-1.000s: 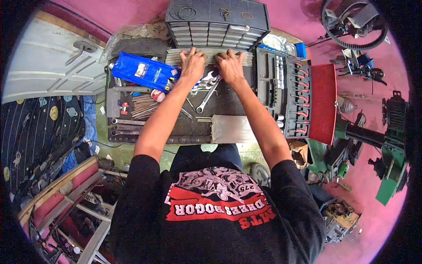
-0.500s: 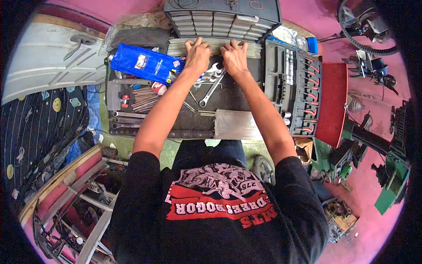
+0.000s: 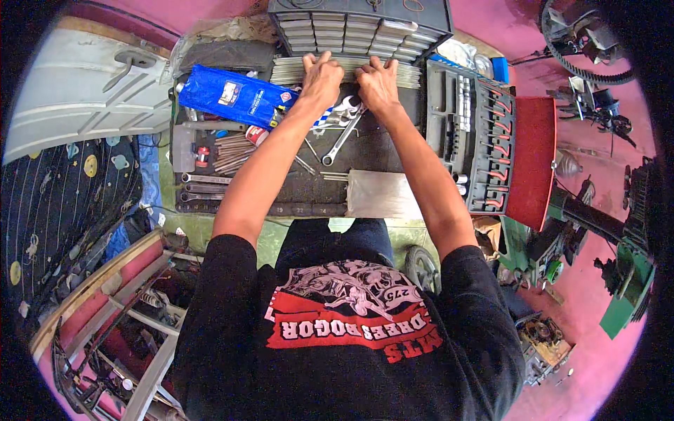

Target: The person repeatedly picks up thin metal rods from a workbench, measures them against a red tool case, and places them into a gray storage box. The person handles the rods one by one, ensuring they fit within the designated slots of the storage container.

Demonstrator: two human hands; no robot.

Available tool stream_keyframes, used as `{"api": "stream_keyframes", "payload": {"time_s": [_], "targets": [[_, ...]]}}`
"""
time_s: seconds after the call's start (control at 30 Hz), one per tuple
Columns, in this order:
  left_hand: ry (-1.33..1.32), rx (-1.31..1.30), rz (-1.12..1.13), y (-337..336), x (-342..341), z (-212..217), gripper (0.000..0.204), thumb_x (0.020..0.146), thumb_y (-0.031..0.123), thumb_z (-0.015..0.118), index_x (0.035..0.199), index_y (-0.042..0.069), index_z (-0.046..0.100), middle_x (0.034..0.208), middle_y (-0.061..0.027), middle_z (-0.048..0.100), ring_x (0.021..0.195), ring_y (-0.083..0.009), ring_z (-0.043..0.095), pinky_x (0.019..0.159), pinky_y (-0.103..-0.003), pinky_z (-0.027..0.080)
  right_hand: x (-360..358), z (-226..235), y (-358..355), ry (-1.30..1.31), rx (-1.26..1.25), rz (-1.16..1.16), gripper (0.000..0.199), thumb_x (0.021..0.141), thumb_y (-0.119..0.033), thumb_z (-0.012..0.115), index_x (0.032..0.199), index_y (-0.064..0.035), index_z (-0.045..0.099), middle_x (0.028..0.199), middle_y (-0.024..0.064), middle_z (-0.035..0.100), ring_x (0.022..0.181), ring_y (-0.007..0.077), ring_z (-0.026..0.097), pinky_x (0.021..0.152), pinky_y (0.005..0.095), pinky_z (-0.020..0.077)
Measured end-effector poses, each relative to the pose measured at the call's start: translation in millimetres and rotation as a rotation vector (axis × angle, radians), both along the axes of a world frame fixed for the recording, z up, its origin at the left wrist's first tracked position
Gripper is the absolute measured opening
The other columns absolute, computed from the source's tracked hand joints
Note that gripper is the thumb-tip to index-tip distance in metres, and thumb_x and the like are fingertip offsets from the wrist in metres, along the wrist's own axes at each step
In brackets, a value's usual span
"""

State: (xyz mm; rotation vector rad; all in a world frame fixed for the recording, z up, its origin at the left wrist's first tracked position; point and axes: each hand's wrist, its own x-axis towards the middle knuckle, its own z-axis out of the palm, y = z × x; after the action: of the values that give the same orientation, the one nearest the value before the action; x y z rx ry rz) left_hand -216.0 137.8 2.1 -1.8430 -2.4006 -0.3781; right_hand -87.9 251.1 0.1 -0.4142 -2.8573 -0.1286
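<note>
A wide row of thin, pale grey metal rods (image 3: 288, 71) lies crosswise at the back of the dark workbench. My left hand (image 3: 321, 83) rests on the rods near their middle, its fingers curled over them. Just to the right, my right hand (image 3: 378, 85) has its fingers bent round the same rods; both sets of fingertips are partly hidden. Below the hands lies a combination wrench (image 3: 340, 144) among other wrenches. A long blue packet (image 3: 232, 98) is left of my left forearm, which partly covers a red and white container (image 3: 256, 133).
Behind the rods stands a cabinet of small drawers (image 3: 358, 31). To the right are a socket tray (image 3: 446, 126) and an open red case (image 3: 530, 161) with red-handled tools. Several drill-like rods (image 3: 234, 153) and wrenches (image 3: 203, 189) lie left, a greyish sheet (image 3: 381, 193) near the front edge.
Both hands have stayed at the rods, with their fingers slightly shifted. The whole view has moved a little, so the bench sits slightly farther right and higher.
</note>
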Motion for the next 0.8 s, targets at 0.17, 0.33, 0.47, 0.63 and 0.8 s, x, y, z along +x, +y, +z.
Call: {"api": "stream_keyframes", "payload": {"time_s": [0.17, 0.33, 0.47, 0.63, 0.8], "targets": [[0.038, 0.099, -0.032, -4, -1, -1, 0.016, 0.073, 0.0, 0.063, 0.084, 0.006, 0.073, 0.092, -0.0077, 0.071, 0.106, -0.0274, 0.06, 0.088, -0.052, 0.037, -2, 3, -1, -0.025, 0.027, -0.008, 0.011, 0.082, -0.017, 0.063, 0.087, -0.0119, 0.072, 0.087, 0.0028, 0.071, 0.104, 0.0214, 0.059, 0.086, 0.0503, 0.0379], [0.067, 0.051, -0.03, -3, -2, -5, 0.017, 0.078, 0.003, 0.061, 0.088, 0.007, 0.074, 0.095, -0.0065, 0.071, 0.109, -0.0259, 0.059, 0.089, -0.052, 0.037, -5, 5, -1, -0.084, 0.062, -0.011, 0.011, 0.085, -0.017, 0.061, 0.087, -0.0118, 0.071, 0.088, 0.0019, 0.071, 0.105, 0.0211, 0.06, 0.086, 0.0521, 0.0383], [0.095, 0.077, -0.062, -5, -3, -4, 0.019, 0.081, 0.005, 0.061, 0.093, 0.009, 0.075, 0.098, -0.0057, 0.07, 0.11, -0.0249, 0.058, 0.092, -0.052, 0.038, -6, 4, -2, -0.107, 0.114, 0.0, 0.013, 0.088, -0.017, 0.059, 0.093, -0.0115, 0.07, 0.092, 0.0023, 0.071, 0.107, 0.0207, 0.06, 0.087, 0.0521, 0.0383], [0.095, 0.069, -0.066, -6, 0, -7, 0.024, 0.081, 0.005, 0.061, 0.101, 0.008, 0.075, 0.101, -0.0071, 0.069, 0.112, -0.0254, 0.057, 0.095, -0.053, 0.037, 0, -5, -4, -0.017, 0.122, -0.002, 0.015, 0.088, -0.015, 0.057, 0.096, -0.0111, 0.069, 0.094, 0.0028, 0.069, 0.108, 0.0209, 0.06, 0.088, 0.0507, 0.0381], [0.115, 0.01, -0.081, -4, 0, -8, 0.024, 0.079, 0.004, 0.063, 0.1, 0.005, 0.073, 0.102, -0.0091, 0.069, 0.113, -0.0259, 0.057, 0.097, -0.055, 0.037, 4, 1, -6, -0.048, 0.091, 0.032, 0.016, 0.086, -0.016, 0.06, 0.098, -0.0109, 0.069, 0.095, 0.0027, 0.069, 0.107, 0.0215, 0.059, 0.09, 0.0498, 0.0382]]}}
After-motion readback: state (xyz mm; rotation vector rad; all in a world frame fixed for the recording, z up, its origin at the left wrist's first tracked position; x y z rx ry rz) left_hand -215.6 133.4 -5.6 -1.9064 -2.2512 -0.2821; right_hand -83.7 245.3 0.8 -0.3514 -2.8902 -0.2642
